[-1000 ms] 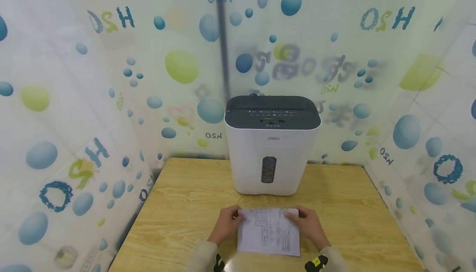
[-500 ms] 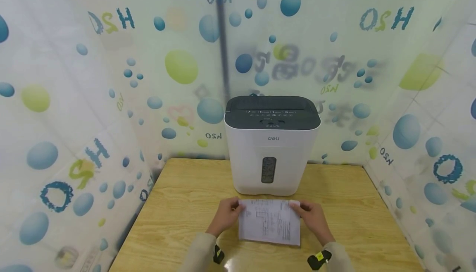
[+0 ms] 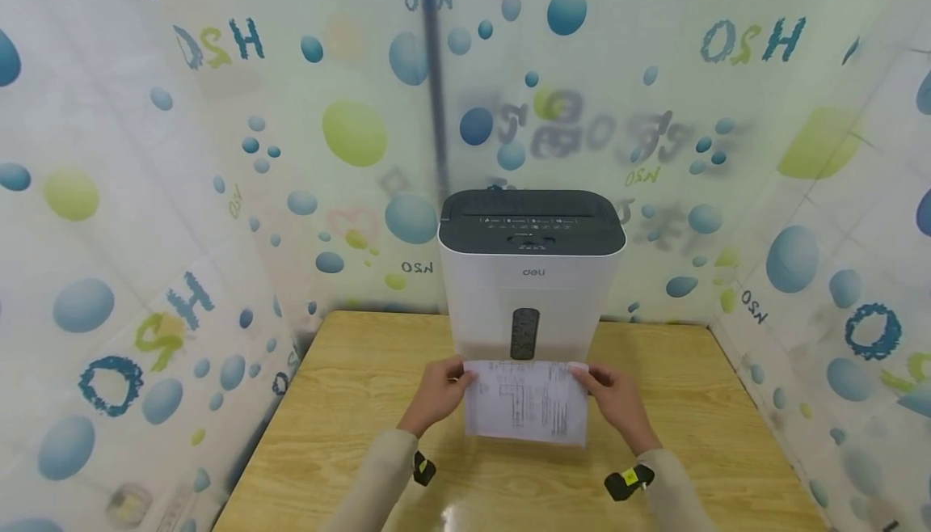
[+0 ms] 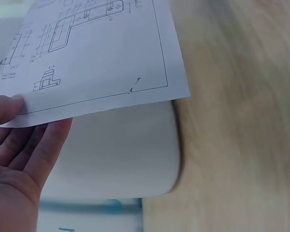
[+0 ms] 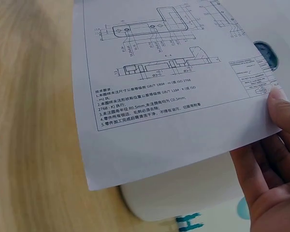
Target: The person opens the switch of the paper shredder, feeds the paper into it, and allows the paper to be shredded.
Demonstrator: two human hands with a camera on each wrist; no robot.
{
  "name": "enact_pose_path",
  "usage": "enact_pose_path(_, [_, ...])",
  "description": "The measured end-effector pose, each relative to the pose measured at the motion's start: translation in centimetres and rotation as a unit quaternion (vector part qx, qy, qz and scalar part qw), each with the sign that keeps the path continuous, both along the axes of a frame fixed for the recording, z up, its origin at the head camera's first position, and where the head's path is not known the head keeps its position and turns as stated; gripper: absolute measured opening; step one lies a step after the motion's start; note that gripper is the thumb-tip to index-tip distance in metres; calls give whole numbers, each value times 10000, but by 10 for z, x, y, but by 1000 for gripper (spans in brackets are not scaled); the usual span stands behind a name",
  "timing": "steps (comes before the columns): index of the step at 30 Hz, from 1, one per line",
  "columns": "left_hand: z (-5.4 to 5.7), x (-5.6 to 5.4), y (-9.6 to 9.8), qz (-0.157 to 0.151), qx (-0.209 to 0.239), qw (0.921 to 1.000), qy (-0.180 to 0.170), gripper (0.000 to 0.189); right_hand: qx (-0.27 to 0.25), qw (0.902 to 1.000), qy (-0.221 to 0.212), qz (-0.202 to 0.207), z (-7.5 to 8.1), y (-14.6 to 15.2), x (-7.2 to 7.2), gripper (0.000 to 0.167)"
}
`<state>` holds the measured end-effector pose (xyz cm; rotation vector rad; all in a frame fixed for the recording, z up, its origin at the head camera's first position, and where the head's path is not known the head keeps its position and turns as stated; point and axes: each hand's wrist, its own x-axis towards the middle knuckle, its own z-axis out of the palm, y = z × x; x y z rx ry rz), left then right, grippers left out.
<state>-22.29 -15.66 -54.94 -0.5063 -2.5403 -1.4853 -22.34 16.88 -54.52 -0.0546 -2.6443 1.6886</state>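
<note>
A sheet of paper point(image 3: 525, 404) printed with a technical drawing hangs between my two hands in front of a paper shredder. My left hand point(image 3: 439, 390) pinches its upper left corner, thumb on the printed face and fingers behind, as the left wrist view shows on the paper point(image 4: 106, 58). At the upper right corner my right hand point(image 3: 613, 396) pinches it the same way; in the right wrist view lines of text and part outlines show on the sheet point(image 5: 150, 145). The white shredder point(image 3: 487, 306) has a dark grey top point(image 3: 538, 225) with a slot, and its lower front is hidden behind the paper.
The shredder stands at the back of a wooden table point(image 3: 349, 427). Curtains point(image 3: 349, 217) printed with blue and green bubbles enclose the table behind and on both sides. Each wrist wears a small black device point(image 3: 629, 482).
Both hands have moved forward and up with the paper, away from the table's front and toward the shredder. The sheet now overlaps the shredder's lower front in the head view.
</note>
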Motion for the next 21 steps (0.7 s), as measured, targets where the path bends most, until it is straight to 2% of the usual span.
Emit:
enact_pose_path(6, [26,-10,0,11,43,9999,146,8,23,9999,151,-39,28,0,-8,46])
enact_pose_path(12, [54,-19,0,95,23,9994,322,9,114,9987,494,18,58,1,-15,45])
enact_pose_path(21, [96,-28,0,341,-201,9933,1084,5,428,9905,1304,109,98,1,-23,40])
